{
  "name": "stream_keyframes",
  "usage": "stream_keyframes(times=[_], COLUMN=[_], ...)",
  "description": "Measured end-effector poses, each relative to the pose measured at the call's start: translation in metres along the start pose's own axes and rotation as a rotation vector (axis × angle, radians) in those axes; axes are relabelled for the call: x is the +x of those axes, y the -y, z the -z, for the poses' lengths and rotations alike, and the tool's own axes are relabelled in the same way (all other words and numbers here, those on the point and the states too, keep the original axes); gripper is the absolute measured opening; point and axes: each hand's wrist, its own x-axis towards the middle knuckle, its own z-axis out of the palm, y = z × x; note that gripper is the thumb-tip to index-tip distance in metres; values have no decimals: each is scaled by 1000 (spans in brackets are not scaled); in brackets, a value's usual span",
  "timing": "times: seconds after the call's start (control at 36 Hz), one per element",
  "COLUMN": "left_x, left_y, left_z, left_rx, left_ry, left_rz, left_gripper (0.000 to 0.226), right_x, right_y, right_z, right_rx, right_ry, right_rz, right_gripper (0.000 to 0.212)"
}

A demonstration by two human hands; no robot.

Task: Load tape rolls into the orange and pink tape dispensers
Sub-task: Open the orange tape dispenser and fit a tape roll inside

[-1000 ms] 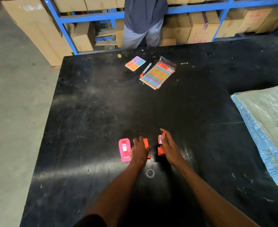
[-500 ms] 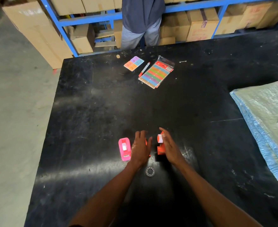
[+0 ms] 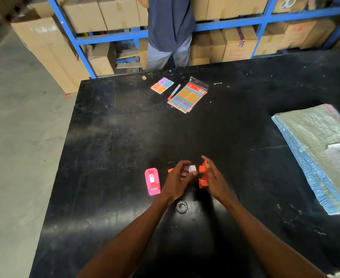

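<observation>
Up close, the left hand (image 3: 178,180) pinches a small white tape roll (image 3: 192,168) at its fingertips, while the right hand (image 3: 215,180) grips the blocky orange dispenser (image 3: 202,176). Just left, the rounded pink dispenser (image 3: 152,181) lies flat on the scuffed black table (image 3: 125,137), near a dark ring (image 3: 181,207).

1. Your pink dispenser (image 3: 152,181) lies flat on the desk (image 3: 109,149), a white roll seated in its middle.
2. Your orange dispenser (image 3: 203,176) stands tilted just right of it, partly hidden.
3. A small white roll (image 3: 192,168) sits beside the orange dispenser's top.
</observation>
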Motion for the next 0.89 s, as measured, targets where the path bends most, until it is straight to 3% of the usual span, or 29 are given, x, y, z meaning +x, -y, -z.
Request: stream_keyframes(times=[0.11,0.33,0.53,0.72,0.89], left_x=[-13,-34,-38,-40,-51], left_y=[15,43,55,60,62], left_z=[-8,-46,-65,-69,-52], left_rx=[120,592,884,947,861], left_ry=[-35,189,183,264,152], left_rz=[79,28,-33,-8,13], left_gripper=[27,24,30,49,71], right_x=[-7,-13,-16,-18,-21], right_y=[1,0,-1,-2,-1], right_z=[12,14,18,17,10], right_rx=[0,16,-10,-17,-22], right_ry=[-60,-57,-27,12,49], right_rz=[-29,-33,-20,-44,-64], right_gripper=[38,38,39,40,40])
